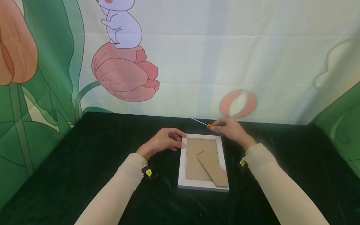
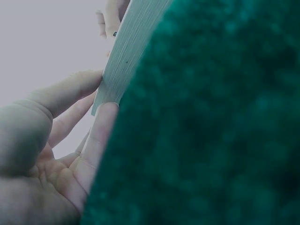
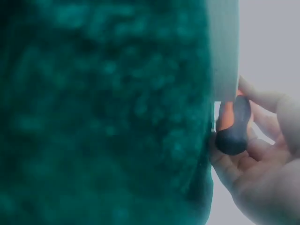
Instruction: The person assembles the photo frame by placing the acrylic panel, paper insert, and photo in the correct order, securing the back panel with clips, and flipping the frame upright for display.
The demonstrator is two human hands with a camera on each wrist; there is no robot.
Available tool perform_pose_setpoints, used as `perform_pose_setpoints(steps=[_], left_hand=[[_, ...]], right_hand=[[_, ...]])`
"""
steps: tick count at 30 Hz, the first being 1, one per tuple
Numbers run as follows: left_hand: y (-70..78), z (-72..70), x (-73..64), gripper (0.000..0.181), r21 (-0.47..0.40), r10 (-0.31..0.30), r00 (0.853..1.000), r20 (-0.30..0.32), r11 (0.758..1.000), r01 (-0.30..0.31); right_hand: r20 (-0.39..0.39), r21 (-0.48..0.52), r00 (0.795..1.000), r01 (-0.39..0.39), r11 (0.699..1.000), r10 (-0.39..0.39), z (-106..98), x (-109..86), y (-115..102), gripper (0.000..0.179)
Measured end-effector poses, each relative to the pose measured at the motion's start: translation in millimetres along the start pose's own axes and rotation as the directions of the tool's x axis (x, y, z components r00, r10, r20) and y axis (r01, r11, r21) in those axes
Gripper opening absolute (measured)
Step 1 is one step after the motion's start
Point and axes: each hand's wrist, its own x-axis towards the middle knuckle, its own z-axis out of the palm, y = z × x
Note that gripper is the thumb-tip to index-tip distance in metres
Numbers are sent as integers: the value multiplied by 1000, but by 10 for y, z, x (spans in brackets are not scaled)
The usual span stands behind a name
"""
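Printed curtain (image 1: 180, 62) is hanging behind; left hand (image 1: 166, 139) is grasping the white picture frame (image 1: 182, 168) at its upper left corner, thumb on the rim; frame is lying back side up on dark green cloth (image 1: 112, 147), between the two hands; brown backing (image 1: 201, 146) is showing inside, cardboard stand (image 1: 212, 164) is slanting across toward the lower right corner; screwdriver (image 1: 209, 126) is pointing leftward past the top edge; right hand (image 1: 229, 128) is pinching its orange-and-black handle.

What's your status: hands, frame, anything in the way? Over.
Left hand touching frame; right hand holding screwdriver. Frame lying back-up. Stand partly covering backing.
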Motion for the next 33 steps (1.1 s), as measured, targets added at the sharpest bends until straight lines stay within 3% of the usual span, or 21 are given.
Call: perform_pose_setpoints(steps=[5, 13, 20, 25, 28, 33], left_hand=[[-11, 2, 10, 42, 2, 7, 1000, 2, 1000, -7], [1, 4, 9, 41, 4, 7, 1000, 3, 1000, -7], [-5, 1, 1, 41, 7, 6, 1000, 5, 1000, -6], [-5, -9, -17, 41, 5, 8, 1000, 5, 1000, -8], [-7, -10, -19, 41, 4, 9, 1000, 6, 1000, -9], [-16, -8, -18, 41, 2, 17, 1000, 9, 1000, -17]], right_hand=[[-40, 84, 999, 15, 996, -12, -95, -144, 19, 32], [-20, 165, 1000, -12, 986, 16, -262, -417, 39, 44], [64, 299, 998, -20, 954, 1, -315, -623, 123, 47], [76, 382, 996, 17, 924, -50, -351, -683, 220, 42], [67, 380, 996, 29, 925, -59, -380, -726, 262, 40], [69, 307, 997, 1, 952, -24, -402, -794, 310, 42]])
